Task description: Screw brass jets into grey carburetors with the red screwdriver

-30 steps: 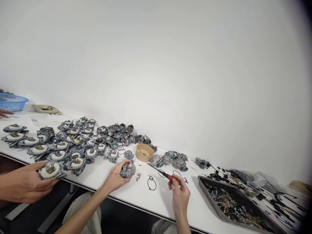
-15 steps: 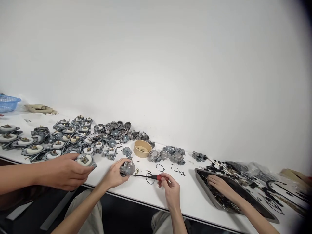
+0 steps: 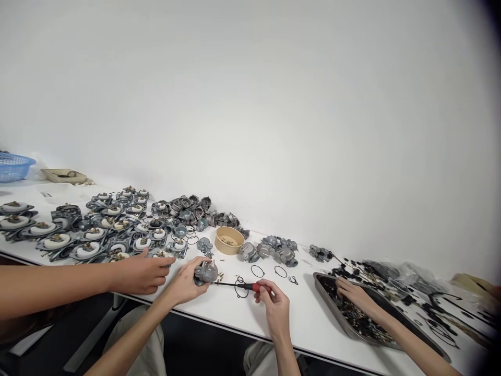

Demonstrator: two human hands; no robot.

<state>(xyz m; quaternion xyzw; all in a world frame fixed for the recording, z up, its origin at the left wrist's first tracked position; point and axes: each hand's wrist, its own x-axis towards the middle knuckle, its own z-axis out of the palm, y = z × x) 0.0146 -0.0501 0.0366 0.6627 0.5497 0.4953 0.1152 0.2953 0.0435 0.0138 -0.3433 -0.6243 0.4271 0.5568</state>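
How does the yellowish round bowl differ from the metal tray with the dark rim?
The bowl is round, while the tray is long with straight sides.
The bowl is yellowish tan; the tray is dull grey.
The bowl is much smaller than the tray.
No hand is in the bowl, but another person's hand reaches into the tray.
Both sit on the white table and hold small loose parts.

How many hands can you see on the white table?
4: the left hand, around a grey metal part; the right hand, on a red-and-black screwdriver; another person's hand, farthest left; and a fourth hand in the grey metal tray.
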